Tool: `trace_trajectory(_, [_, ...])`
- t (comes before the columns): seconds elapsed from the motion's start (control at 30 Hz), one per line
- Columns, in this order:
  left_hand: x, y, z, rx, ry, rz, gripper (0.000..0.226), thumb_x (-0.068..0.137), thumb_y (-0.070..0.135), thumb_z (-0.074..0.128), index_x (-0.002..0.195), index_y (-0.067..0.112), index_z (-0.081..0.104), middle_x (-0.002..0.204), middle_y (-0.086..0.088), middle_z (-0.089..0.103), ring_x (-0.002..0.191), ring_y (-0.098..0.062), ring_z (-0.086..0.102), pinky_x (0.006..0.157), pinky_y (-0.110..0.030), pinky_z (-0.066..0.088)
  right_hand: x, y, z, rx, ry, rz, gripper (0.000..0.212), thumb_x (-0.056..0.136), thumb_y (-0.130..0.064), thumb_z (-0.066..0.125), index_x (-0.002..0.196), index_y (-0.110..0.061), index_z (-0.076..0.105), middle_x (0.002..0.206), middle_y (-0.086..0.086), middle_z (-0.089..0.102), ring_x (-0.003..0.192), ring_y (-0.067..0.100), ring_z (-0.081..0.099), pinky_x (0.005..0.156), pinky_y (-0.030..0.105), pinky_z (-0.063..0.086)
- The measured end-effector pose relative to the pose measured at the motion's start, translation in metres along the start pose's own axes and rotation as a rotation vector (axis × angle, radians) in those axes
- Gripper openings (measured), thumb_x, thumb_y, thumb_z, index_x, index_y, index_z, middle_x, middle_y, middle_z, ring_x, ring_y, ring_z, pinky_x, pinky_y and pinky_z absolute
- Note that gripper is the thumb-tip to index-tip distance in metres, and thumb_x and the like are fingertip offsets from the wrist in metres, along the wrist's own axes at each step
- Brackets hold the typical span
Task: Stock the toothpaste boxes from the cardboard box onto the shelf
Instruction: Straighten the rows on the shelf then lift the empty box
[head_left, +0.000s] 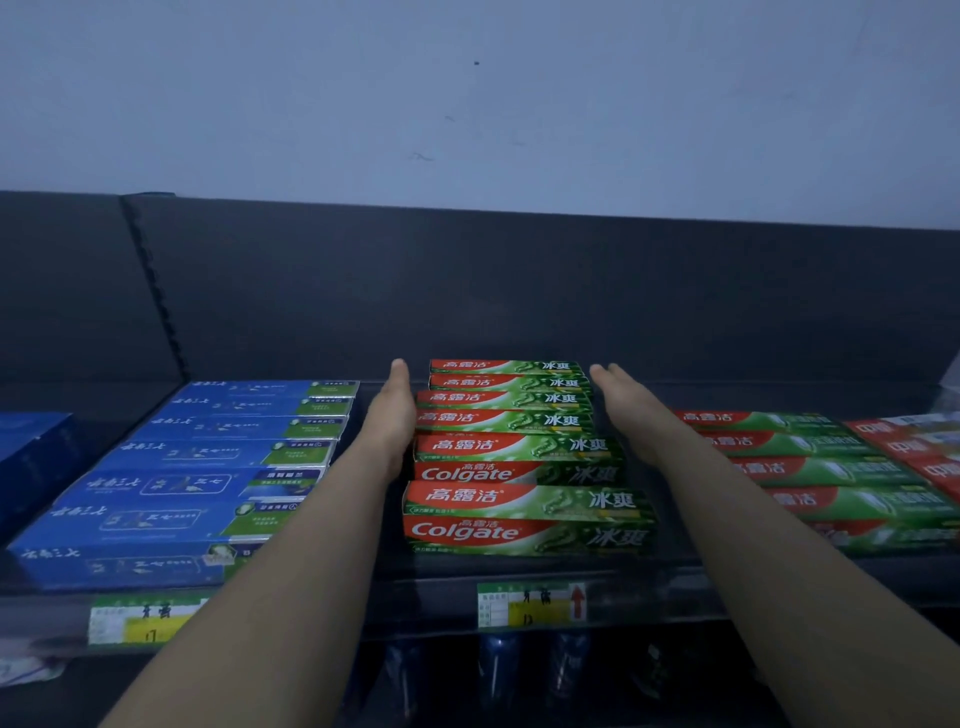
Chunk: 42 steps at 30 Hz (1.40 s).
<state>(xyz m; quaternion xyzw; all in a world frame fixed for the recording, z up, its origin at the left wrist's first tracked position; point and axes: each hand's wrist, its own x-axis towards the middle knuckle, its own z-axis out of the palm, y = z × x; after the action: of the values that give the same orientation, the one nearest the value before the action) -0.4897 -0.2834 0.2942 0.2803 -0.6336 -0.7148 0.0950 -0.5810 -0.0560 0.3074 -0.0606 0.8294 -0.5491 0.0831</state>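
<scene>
Far left, dark blue carton (31, 457) on the shelf (332, 587), then a row of blue toothpaste boxes (208, 467) lying flat, running front to back; price label (140, 621) on the shelf edge below them. Left hand (390, 415) flat, fingers straight and together, holding nothing, palm against the left ends of the Colgate boxes (514, 467). Those red-and-green boxes sit mid-shelf in a front-to-back row, front ones stacked two high, second price label (530, 603) under them. Right hand (626, 402) also flat with straight fingers, nothing gripped, just beside the right ends of the rear boxes; contact unclear. Further right, another red-green toothpaste row (831, 467), then red boxes (924, 447) at the frame edge. Dark back panel (519, 291) behind everything.
</scene>
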Motion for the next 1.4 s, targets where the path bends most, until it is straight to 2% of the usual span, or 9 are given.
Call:
trace_trajectory(0.2, [0.003,0.001,0.008,0.066,-0.099,-0.055,0.056,0.095,0.063,0.03,0.099,0.017,0.061,0.085,-0.009,0.073,0.076,-0.026,0.071,0.076,-0.039,0.057,0.021,-0.003,0.01,0.019,-0.098,0.02,0.063,0.1,-0.047,0.034,0.154,-0.026,0.008,0.161,0.0,0.011,0.146,0.025,0.014,0.118,0.045,0.015])
trace_trajectory(0.43, [0.015,0.015,0.015,0.172,-0.131,-0.008,0.075,0.086,0.074,0.033,0.147,0.03,0.031,0.12,-0.009,0.063,0.087,-0.026,0.072,0.08,-0.045,0.057,0.032,-0.006,0.015,-0.055,-0.153,-0.008,0.059,0.101,-0.042,0.035,0.153,-0.031,0.01,0.161,0.0,0.011,0.146,0.025,0.016,0.115,0.042,0.016])
trace_trajectory(0.6, [0.007,0.015,0.012,0.193,-0.163,-0.017,0.061,0.092,0.066,0.034,0.131,0.021,0.049,0.098,-0.009,0.072,0.074,-0.022,0.073,0.062,-0.032,0.055,0.026,-0.004,0.013,-0.036,-0.155,-0.007,0.055,0.101,-0.034,0.04,0.152,-0.026,0.02,0.159,0.002,0.019,0.145,0.026,0.021,0.115,0.04,0.019])
trace_trajectory(0.73, [-0.003,0.011,0.003,0.208,-0.176,-0.02,0.06,0.092,0.066,0.035,0.111,0.014,0.059,0.073,-0.005,0.075,0.065,-0.02,0.072,0.063,-0.031,0.052,0.011,0.001,0.005,-0.04,-0.177,-0.001,0.056,0.099,-0.031,0.044,0.152,-0.025,0.023,0.158,0.003,0.021,0.143,0.028,0.024,0.117,0.042,0.022])
trace_trajectory(0.97, [-0.035,-0.002,-0.004,0.364,-0.233,0.109,0.069,0.093,0.066,0.031,0.152,0.033,0.015,0.134,-0.007,0.054,0.098,-0.022,0.066,0.081,-0.038,0.053,-0.024,0.005,0.002,-0.137,-0.224,-0.063,0.057,0.099,-0.031,0.046,0.151,-0.027,0.023,0.159,0.001,0.019,0.144,0.025,0.021,0.113,0.04,0.021])
trace_trajectory(1.07, [-0.049,-0.005,-0.007,0.391,-0.259,0.187,0.068,0.094,0.062,0.032,0.151,0.036,0.008,0.121,0.004,0.058,0.088,-0.014,0.066,0.065,-0.029,0.049,-0.04,0.009,0.001,-0.175,-0.244,-0.107,0.058,0.098,-0.036,0.046,0.151,-0.029,0.023,0.16,-0.002,0.015,0.146,0.022,0.017,0.113,0.04,0.02])
trace_trajectory(1.17, [-0.063,-0.011,-0.013,0.35,-0.31,0.216,0.057,0.094,0.058,0.039,0.145,0.039,0.023,0.106,0.006,0.066,0.086,-0.015,0.071,0.069,-0.03,0.054,-0.055,0.014,-0.002,-0.21,-0.247,-0.139,0.058,0.098,-0.033,0.046,0.151,-0.027,0.024,0.16,-0.004,0.013,0.146,0.02,0.015,0.112,0.038,0.021])
trace_trajectory(1.3, [-0.082,-0.023,-0.019,0.311,-0.343,0.206,0.018,0.094,0.052,0.044,0.11,0.045,0.04,0.094,0.008,0.071,0.076,-0.01,0.073,0.062,-0.023,0.054,-0.072,0.021,-0.004,-0.171,-0.229,-0.121,0.056,0.099,-0.034,0.045,0.151,-0.026,0.026,0.161,-0.006,0.008,0.146,0.019,0.014,0.108,0.037,0.024])
trace_trajectory(1.4, [-0.088,-0.028,-0.019,0.246,-0.331,0.184,0.018,0.094,0.05,0.047,0.11,0.043,0.041,0.092,0.007,0.072,0.078,-0.014,0.073,0.064,-0.026,0.055,-0.084,0.025,-0.003,-0.135,-0.206,-0.103,0.056,0.099,-0.037,0.043,0.151,-0.028,0.024,0.161,-0.008,0.003,0.148,0.019,0.008,0.113,0.042,0.018])
